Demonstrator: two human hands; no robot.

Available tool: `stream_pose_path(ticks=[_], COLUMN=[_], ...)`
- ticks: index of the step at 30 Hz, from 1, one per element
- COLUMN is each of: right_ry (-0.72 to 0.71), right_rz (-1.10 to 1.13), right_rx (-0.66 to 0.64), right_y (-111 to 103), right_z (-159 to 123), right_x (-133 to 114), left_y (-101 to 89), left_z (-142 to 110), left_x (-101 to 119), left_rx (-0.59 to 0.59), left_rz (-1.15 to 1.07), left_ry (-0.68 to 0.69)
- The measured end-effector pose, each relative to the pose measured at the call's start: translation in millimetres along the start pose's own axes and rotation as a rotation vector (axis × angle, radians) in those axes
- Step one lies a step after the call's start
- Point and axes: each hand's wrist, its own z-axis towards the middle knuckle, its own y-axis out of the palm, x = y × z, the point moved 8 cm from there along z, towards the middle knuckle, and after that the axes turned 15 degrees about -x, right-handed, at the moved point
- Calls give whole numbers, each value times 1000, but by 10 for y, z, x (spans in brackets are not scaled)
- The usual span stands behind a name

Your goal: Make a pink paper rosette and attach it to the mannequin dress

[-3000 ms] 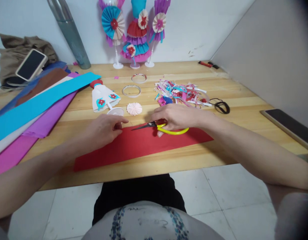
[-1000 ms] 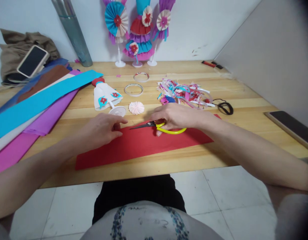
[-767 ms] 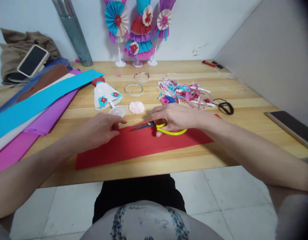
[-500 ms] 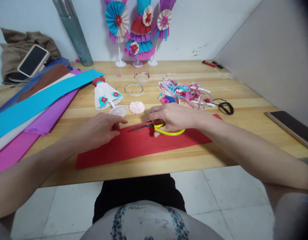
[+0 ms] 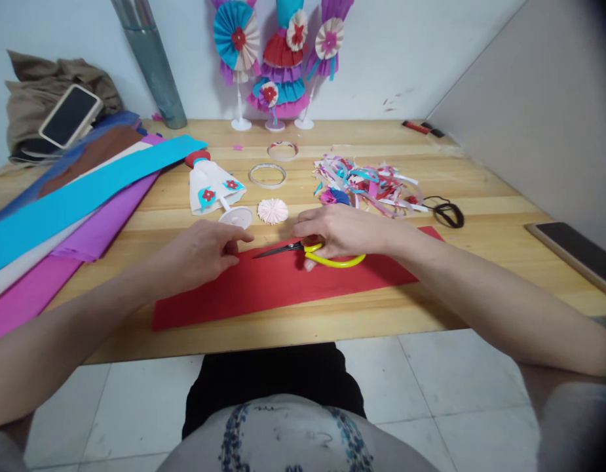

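Observation:
A long red strip of paper point(image 5: 283, 288) lies flat on the table, slanting across in front of me. My right hand point(image 5: 339, 229) is closed around yellow-handled scissors point(image 5: 342, 262) above the strip. Their dark blades point left and look closed or nearly so. Over the strip's left part rests my left hand point(image 5: 204, 252), thumb and index finger apart, with nothing seen between them; its other fingers are curled and partly hidden. Just beyond it a small doll-stand figure in a white paper dress point(image 5: 209, 187) lies on its side, near a pale pleated paper rosette point(image 5: 272, 211).
Coloured paper sheets point(image 5: 101, 183) are piled at left, with a phone point(image 5: 71, 117) and a bottle point(image 5: 158, 78) behind. Two tape rolls point(image 5: 267, 175), a heap of paper scraps point(image 5: 371, 187) and a black cord point(image 5: 449, 214) lie beyond my hands. Decorated paper dresses point(image 5: 283, 59) stand by the wall.
The view has shifted slightly, so the things on the table appear a little farther right. Both hands and the scissors keep nearly the same pose.

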Motion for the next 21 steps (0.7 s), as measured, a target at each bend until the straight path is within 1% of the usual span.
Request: stream_pose_path(ticks=[8, 15, 21], right_ry=[-33, 21, 12], right_rz=[17, 71, 72], right_rx=[17, -19, -14], right_y=[-15, -4, -4], right_z=[-8, -1, -6], right_x=[-31, 0, -1], left_y=[8, 1, 10], left_z=[14, 21, 19], left_x=[-16, 1, 4], left_rx=[-1, 0, -13], left_rz=[11, 30, 11], left_ry=[9, 9, 10])
